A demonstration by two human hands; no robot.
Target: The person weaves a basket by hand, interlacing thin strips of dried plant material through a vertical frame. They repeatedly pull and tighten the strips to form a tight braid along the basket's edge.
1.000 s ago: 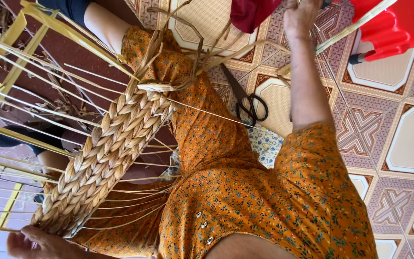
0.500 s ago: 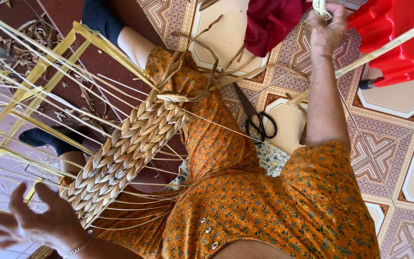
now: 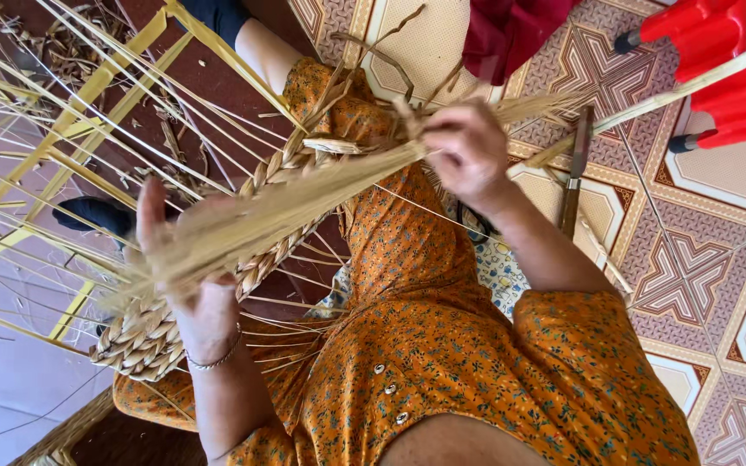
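Note:
A bundle of pale straw strands [image 3: 304,203] lies slanted across my lap. My right hand [image 3: 468,155] grips its upper end near my knee. My left hand [image 3: 193,298], with a thin bracelet at the wrist, closes around its lower, fanned end. Beneath the bundle runs a braided straw band [image 3: 135,341], with many loose strands sticking out to the left. I wear an orange flowered dress [image 3: 442,362].
A long-handled tool [image 3: 574,177] lies on the patterned tile floor [image 3: 701,259] to the right of my right forearm. A red plastic stool [image 3: 723,65] and a dark red cloth [image 3: 511,34] are at the top right. Yellow strips [image 3: 88,95] spread at the left.
My right hand came down from the upper right, bringing a straw bundle over my lap. My left hand rose from the lower left and took hold of the bundle's lower end.

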